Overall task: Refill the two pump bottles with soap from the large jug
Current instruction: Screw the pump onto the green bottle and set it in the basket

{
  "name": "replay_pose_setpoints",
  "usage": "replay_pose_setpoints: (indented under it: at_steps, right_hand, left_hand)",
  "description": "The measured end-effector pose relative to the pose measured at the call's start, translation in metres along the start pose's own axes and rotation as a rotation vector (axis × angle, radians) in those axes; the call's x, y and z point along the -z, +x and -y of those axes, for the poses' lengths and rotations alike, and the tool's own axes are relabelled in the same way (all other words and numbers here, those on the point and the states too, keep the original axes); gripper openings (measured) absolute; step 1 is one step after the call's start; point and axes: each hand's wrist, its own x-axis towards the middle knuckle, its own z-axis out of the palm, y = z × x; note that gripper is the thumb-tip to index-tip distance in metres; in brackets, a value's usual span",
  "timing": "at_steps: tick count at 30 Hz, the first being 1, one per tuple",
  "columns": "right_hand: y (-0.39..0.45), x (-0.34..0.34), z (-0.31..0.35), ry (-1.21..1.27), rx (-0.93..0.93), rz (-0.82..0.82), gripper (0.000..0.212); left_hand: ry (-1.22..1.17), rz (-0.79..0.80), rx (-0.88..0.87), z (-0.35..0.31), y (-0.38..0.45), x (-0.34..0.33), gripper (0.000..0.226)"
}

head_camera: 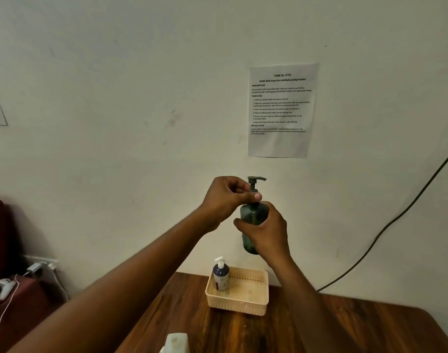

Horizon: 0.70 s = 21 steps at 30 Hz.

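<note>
So the dark green translucent plastic pump bottle (252, 220) was held up in the air in front of the pale wall, well above the table, upright or close to it. The right hand (266, 231) had its fingers and thumb wrapped around the bottle's body, covering most of the lower right side, so only the shoulder and a strip down the left side showed. The left hand (226, 197) was curled in at the neck, thumb and fingers pinching the collar just under the dark pump head (256, 180), which poked out above with its spout pointing right. Couldn't tell how full the bottle was, too dark and mostly covered.

Below them, at the far edge of the brown wooden table (345, 327), sat a cream perforated plastic basket (239, 303). A small dark blue pump bottle with a white pump (221, 275) stood upright in the basket's left far corner; its label was too small to read.

At the near edge of the frame, a whitish plastic jug (176, 342) was cut off, with only its top showing, so the cap was hard to make out.

On the wall was a printed task sheet (281, 110), with a black cable (396, 217) running down on the right. Far left, some white chargers and cords (37, 270) sat in shadow, pretty murky.
</note>
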Motion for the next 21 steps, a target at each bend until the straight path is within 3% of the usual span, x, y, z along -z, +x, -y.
replay_pose_setpoints:
  at_steps: [2,5,7,12,15,18,21]
  right_hand:
    - [0.000,0.001,0.000,0.021,-0.007,0.012,0.057]
    - [0.000,0.004,-0.003,0.054,-0.021,0.022,0.056]
    - [0.001,0.005,-0.002,0.048,-0.015,0.017,0.055]
    - [0.003,0.003,0.003,0.010,-0.003,-0.005,0.057]
    - [0.002,0.001,0.002,0.015,0.008,0.002,0.058]
    - [0.001,0.003,0.001,0.029,-0.002,0.014,0.056]
    - [-0.001,0.006,0.001,0.057,-0.014,0.028,0.057]
  left_hand:
    - [0.018,0.081,0.004,-0.002,0.001,0.004,0.012]
    - [-0.025,0.270,0.077,-0.004,0.005,0.011,0.029]
    - [-0.047,0.314,0.102,-0.004,0.005,0.012,0.032]
    - [-0.071,-0.030,0.046,0.001,-0.002,-0.005,0.032]
    - [0.024,-0.105,-0.017,0.004,-0.004,-0.011,0.030]
    - [-0.023,0.040,0.000,0.003,-0.001,-0.004,0.017]
    - [-0.078,0.305,0.053,0.000,0.004,0.010,0.024]
